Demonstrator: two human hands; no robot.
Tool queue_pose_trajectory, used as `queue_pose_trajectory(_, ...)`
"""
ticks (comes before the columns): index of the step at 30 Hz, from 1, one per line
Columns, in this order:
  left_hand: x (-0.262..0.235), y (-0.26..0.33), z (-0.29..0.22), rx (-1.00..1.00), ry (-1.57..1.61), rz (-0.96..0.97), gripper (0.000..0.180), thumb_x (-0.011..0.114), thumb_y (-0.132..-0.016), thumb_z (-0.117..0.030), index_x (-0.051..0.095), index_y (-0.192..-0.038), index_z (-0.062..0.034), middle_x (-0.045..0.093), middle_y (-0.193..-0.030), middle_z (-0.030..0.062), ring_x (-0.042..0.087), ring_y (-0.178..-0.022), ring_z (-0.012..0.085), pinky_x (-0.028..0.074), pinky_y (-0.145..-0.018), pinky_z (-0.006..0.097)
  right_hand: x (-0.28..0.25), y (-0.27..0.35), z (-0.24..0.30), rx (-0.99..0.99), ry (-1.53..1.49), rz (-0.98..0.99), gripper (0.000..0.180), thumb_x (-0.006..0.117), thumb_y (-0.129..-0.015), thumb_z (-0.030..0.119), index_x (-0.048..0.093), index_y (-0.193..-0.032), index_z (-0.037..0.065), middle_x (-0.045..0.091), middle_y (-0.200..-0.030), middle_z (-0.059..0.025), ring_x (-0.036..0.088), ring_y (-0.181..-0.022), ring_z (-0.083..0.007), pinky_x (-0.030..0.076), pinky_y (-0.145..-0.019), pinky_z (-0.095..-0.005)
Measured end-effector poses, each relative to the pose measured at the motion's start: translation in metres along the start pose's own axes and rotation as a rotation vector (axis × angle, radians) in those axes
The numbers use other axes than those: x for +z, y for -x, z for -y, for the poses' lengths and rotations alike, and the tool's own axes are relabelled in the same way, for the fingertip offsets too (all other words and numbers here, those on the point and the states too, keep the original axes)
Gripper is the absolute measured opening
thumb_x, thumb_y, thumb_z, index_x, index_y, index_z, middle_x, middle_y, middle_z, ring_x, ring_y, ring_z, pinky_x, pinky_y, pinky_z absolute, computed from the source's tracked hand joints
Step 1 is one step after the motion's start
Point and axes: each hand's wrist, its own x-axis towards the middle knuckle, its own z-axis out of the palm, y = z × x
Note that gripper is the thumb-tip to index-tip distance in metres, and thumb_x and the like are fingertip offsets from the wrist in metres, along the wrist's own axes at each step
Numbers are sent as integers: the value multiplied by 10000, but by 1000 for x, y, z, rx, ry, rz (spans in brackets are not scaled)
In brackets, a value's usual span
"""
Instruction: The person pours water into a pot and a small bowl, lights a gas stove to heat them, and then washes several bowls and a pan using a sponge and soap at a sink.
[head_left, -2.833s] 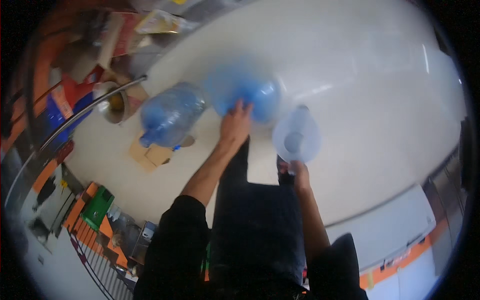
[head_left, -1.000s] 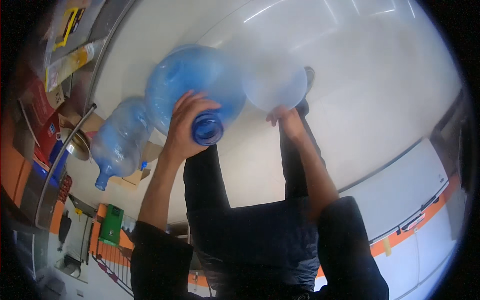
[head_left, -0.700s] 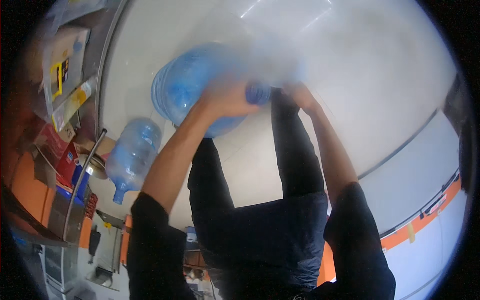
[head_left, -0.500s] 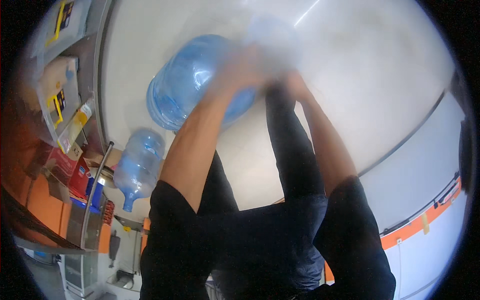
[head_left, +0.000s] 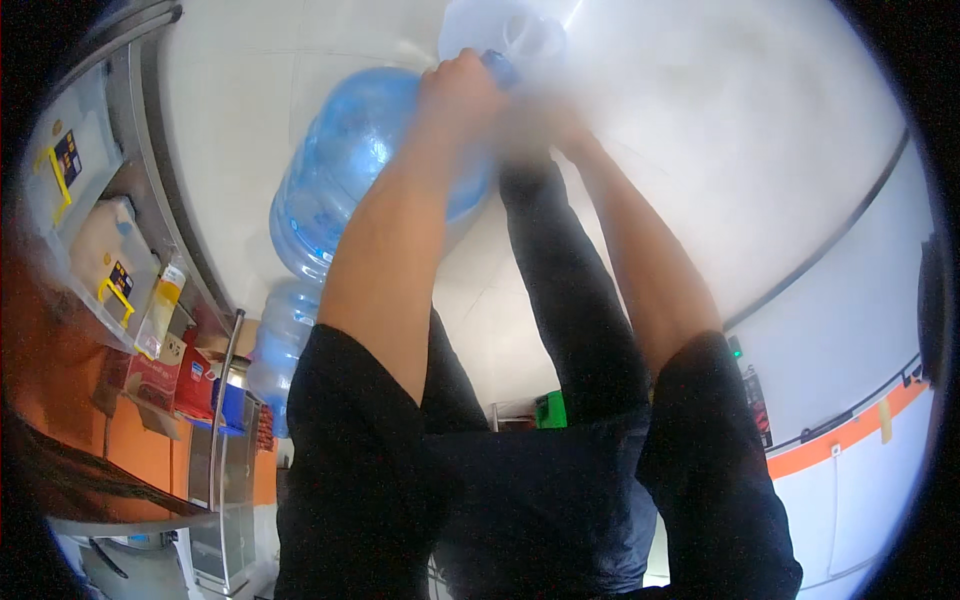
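Note:
My left hand grips the neck end of a big blue water jug and holds it tilted in front of me over the pale floor. My right hand is motion-blurred right beside it, up against a pale translucent container that sits at the jug's mouth. Its fingers are too smeared to make out singly. A second blue water jug lies on the floor lower left, partly hidden behind my left arm.
A metal shelf unit runs along the left, with cartons and packets on it. A steel cabinet stands below it. A green box sits by my legs. A white wall with an orange stripe curves at the right.
Both hands have lifted the big jug up and away from me, its neck now at the top of the view. The second jug has stayed on the floor.

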Motion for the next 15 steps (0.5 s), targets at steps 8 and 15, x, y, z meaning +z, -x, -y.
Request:
queue_pose_trajectory(8, 24, -23, 4, -36, -103, -30, 536, 695, -631, -330, 550, -1016, 14, 606, -996, 237, 584, -956, 367, 461, -836, 424, 4, -15, -24, 174, 117, 22, 477, 503, -795, 344, 579, -1020, -70, 587, -990, -292, 567, -960, -385, 420, -837, -402)
queue_pose_trajectory(15, 25, -27, 4, -24, -53, -2, 511, 683, -647, -324, 552, -1017, 3, 607, -1000, 231, 586, -959, 360, 454, -850, 419, 0, -18, -35, -68, 357, 57, 481, 524, -773, 357, 600, -950, -84, 600, -900, -298, 596, -873, -390, 446, -780, -411)
